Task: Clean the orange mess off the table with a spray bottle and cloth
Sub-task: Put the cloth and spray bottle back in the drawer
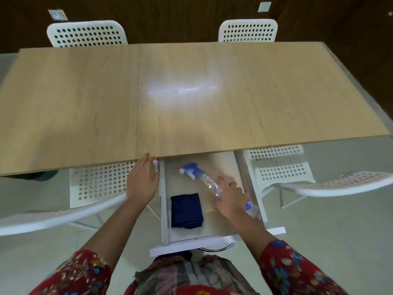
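Under the tabletop edge, I've got my left hand (142, 180) flat and open beside the pulled-out drawer (164, 209). My right hand (230, 198) curls over the clear plastic spray bottle (204, 179) lying inside, though whether it's actually gripped I can't tell; the folded navy cloth (186, 210) sits beside it.

I see a big light wooden table (85, 99) across the middle, with a bright shine of light (182, 89) on it. Two white chairs with holes (87, 34) stand at the top, by a dark brown wall (170, 15). Two more white chairs (280, 165) sit lower down, on a pale grey floor (340, 226).
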